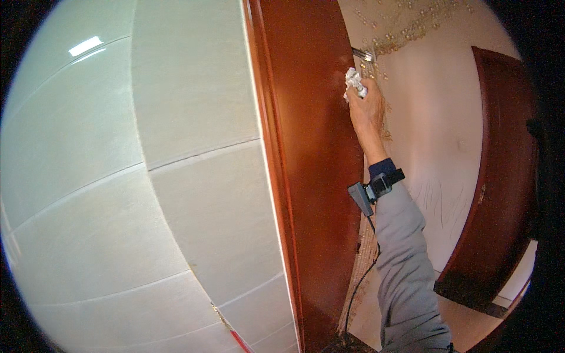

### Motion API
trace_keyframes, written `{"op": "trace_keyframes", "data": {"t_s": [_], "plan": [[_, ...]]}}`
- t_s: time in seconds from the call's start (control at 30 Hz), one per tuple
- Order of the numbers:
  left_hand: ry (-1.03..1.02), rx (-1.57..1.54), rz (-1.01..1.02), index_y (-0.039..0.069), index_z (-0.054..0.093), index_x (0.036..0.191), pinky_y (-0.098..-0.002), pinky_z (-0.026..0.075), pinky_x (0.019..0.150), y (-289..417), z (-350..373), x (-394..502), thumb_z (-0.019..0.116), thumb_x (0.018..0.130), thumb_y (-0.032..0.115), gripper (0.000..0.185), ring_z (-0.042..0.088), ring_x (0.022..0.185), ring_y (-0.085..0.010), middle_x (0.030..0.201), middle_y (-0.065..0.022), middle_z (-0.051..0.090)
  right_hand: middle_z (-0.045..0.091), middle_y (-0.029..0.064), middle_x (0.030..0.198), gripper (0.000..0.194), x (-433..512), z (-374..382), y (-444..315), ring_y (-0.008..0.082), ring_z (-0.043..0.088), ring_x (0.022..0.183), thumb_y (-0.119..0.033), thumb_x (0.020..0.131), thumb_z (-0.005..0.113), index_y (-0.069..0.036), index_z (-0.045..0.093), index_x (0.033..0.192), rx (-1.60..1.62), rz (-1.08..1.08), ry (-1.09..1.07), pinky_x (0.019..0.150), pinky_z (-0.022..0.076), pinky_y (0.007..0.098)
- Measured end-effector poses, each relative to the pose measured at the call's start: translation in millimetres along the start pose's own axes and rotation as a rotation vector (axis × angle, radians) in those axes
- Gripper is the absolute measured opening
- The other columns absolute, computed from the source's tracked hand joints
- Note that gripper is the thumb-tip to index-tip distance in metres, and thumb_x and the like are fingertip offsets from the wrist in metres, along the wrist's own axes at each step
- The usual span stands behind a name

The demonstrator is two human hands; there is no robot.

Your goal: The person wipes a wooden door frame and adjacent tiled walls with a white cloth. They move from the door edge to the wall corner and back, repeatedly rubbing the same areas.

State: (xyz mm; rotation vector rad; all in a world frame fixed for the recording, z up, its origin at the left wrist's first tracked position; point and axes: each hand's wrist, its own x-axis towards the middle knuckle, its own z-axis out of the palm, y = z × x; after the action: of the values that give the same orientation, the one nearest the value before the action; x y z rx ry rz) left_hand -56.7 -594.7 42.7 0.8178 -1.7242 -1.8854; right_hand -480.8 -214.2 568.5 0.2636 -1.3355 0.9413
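My right hand [367,103] is raised beside a reddish-brown wooden panel [315,145], at its far edge. Between its thumb and fingers is a crumpled white wad of tissue or paper [354,83]. The wad lies over the panel's edge in the picture; whether it presses on the wood I cannot tell. Just above, a shiny metal fitting [363,54], perhaps a handle, sticks out past that edge. A grey device [361,198] on a black strap sits at the wrist over the grey sleeve [401,247]. My left hand is out of view.
Pale tiled wall [203,88] fills the left, meeting wooden trim [269,110]. Strings of clear beads [406,35] hang behind the panel. A black cable [353,291] runs down from the wrist device. Farther right stands a dark brown door [503,176]. A red strip [240,340] shows low down.
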Motion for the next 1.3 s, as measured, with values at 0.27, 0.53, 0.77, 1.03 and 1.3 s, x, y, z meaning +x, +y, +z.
{"op": "trace_keyframes", "data": {"t_s": [0.27,0.53,0.77,1.03,1.3], "plan": [[0.066,-0.028,0.005,0.0,0.059,0.127,-0.043,0.048,0.098,-8,-54,10,0.058,0.096,0.023,0.039,0.059,0.116,-0.0317,0.123,-0.0192,0.062,0.061,0.0182,0.098,0.028,-46,21,-82,0.0346,0.062,0.088,-0.018,0.085,0.067,0.0,0.06,0.104,0.03,-0.1,0.049,0.077,0.0483,0.0462],[0.02,-0.011,0.074,-0.002,0.061,0.122,-0.0408,0.052,0.095,11,-43,35,0.058,0.096,0.019,0.034,0.062,0.11,-0.03,0.118,-0.0184,0.064,0.057,0.015,0.092,0.024,-61,28,-104,0.028,0.06,0.079,-0.01,0.083,0.068,-0.001,0.058,0.103,0.135,-0.212,0.018,0.067,0.0475,0.0425],[-0.039,0.011,0.122,-0.003,0.064,0.117,-0.0377,0.055,0.09,20,-36,48,0.06,0.095,0.017,0.03,0.065,0.103,-0.0277,0.113,-0.0172,0.066,0.062,0.015,0.096,0.027,-129,6,-149,0.0301,0.066,0.085,-0.007,0.083,0.069,-0.001,0.061,0.107,0.407,-0.453,-0.183,0.072,0.0533,0.0399],[-0.032,0.036,0.105,-0.003,0.064,0.117,-0.038,0.054,0.092,23,-14,45,0.06,0.096,0.019,0.03,0.065,0.103,-0.0265,0.112,-0.0165,0.067,0.062,0.0191,0.108,0.032,-40,-5,-1,0.0358,0.064,0.097,-0.014,0.087,0.068,0.0,0.059,0.115,-0.006,-0.023,-0.071,0.081,0.0504,0.0467],[-0.028,0.069,0.096,-0.003,0.064,0.118,-0.0393,0.052,0.096,25,-9,37,0.06,0.097,0.021,0.032,0.064,0.106,-0.0265,0.112,-0.0163,0.067,0.063,0.021,0.112,0.027,-35,3,45,0.0406,0.063,0.098,-0.014,0.088,0.065,-0.003,0.063,0.112,-0.285,-0.157,0.073,0.08,0.051,0.0493]]}}
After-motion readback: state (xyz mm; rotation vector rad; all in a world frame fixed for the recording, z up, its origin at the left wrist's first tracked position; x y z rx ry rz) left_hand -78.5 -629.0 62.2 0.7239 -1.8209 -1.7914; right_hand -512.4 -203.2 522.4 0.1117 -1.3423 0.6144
